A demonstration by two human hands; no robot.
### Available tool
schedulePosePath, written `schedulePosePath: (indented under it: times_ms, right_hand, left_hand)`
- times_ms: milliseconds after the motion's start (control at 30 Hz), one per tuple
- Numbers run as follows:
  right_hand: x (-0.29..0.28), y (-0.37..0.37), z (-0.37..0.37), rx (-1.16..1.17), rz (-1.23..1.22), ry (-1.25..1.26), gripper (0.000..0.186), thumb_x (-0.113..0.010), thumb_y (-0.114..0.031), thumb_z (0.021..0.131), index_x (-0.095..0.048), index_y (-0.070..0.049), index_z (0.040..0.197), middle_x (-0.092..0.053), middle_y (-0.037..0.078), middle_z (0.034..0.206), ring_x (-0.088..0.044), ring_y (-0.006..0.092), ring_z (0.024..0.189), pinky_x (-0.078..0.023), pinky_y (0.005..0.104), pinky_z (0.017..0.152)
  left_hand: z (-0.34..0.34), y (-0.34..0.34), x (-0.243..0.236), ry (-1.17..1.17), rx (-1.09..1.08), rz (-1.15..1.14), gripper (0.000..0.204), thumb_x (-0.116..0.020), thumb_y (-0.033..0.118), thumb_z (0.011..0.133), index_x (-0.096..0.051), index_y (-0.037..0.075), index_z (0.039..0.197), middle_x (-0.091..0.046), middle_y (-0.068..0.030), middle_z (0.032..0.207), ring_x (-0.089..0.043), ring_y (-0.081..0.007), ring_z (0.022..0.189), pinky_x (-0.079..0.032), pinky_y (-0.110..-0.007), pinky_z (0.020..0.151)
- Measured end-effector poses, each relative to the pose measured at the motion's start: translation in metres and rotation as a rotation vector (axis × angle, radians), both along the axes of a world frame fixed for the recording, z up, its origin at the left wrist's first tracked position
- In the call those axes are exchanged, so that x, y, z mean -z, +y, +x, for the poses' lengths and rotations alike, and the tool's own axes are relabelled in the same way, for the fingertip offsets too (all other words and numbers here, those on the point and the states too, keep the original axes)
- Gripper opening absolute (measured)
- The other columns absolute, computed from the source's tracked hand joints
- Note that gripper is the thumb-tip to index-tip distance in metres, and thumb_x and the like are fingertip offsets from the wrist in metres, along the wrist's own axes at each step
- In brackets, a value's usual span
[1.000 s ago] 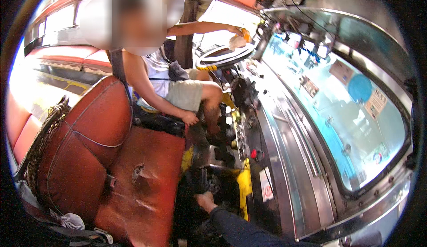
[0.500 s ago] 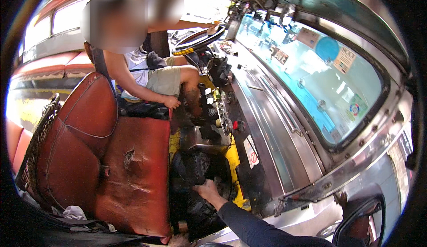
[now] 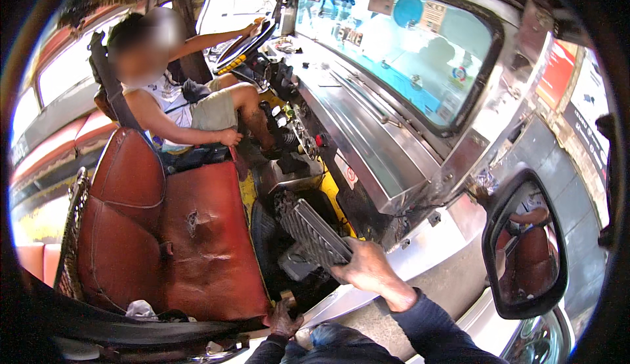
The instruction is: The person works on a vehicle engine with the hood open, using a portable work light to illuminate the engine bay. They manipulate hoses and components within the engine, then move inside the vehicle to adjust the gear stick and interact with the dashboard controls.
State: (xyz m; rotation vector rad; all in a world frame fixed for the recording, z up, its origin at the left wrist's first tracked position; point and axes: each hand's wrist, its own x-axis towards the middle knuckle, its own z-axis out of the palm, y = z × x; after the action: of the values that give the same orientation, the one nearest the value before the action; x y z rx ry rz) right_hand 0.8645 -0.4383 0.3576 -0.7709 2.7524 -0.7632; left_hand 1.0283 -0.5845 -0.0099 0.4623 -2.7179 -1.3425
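My right hand (image 3: 373, 269) is closed round the near end of a dark, ribbed rectangular slab (image 3: 318, 233). The slab is tilted up over the black footwell (image 3: 266, 236) and its exact kind is unclear. Beneath it lies a dark grey, boxy piece (image 3: 296, 264), partly covered by the slab. My left hand (image 3: 287, 319) is low by the front corner of the red bench seat (image 3: 210, 252), beside the door sill. A small tan block (image 3: 287, 296) shows just past its fingers. The fingers are too dark and blurred to show whether they grip anything.
Another person (image 3: 177, 115) sits at the steering wheel (image 3: 246, 46), one hand on it. A metal dashboard (image 3: 367, 134) runs under the windshield (image 3: 420, 56). At right, a side mirror (image 3: 528, 242) stands out. A metal box (image 3: 289, 175) rises from the floor.
My right hand has come up and nearer, lifting the ribbed slab from the footwell. The grey boxy piece beneath now shows. My view has shifted, bringing my left hand and the mirror further in.
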Motion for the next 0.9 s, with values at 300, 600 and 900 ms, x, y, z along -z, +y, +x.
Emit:
schedulePosePath:
  times_ms: [300,600,900]
  right_hand:
    - [-0.026,0.080,0.089,-0.006,0.059,-0.032,0.045,-0.080,-0.034,0.075,-0.065,0.001,0.100,-0.071,0.026,0.085,-0.072,0.0455,0.084,-0.057,0.0521,0.076]
    - [0.041,0.131,0.139,0.216,-0.034,-0.067,0.050,-0.083,-0.039,0.074,-0.070,0.003,0.098,-0.071,0.028,0.085,-0.072,0.0452,0.086,-0.058,0.0497,0.079]
    - [0.076,0.207,0.149,0.405,-0.164,-0.287,0.058,-0.084,-0.038,0.074,-0.073,0.001,0.116,-0.073,0.029,0.103,-0.072,0.0431,0.097,-0.056,0.0481,0.088]
  left_hand:
    - [0.043,-0.002,-0.094,0.413,0.134,0.366,0.139,-0.101,0.044,0.054,-0.022,-0.003,0.158,-0.038,-0.0272,0.152,-0.042,-0.0426,0.140,-0.035,-0.049,0.119]
    - [0.032,0.024,-0.131,0.163,0.540,0.086,0.112,-0.100,0.043,0.060,-0.044,0.000,0.148,-0.067,-0.0219,0.131,-0.069,-0.0378,0.116,-0.056,-0.046,0.098]
    - [0.008,0.060,-0.163,-0.092,0.689,-0.196,0.088,-0.090,0.055,0.066,-0.059,0.008,0.134,-0.075,-0.0194,0.113,-0.075,-0.0394,0.096,-0.059,-0.049,0.086]
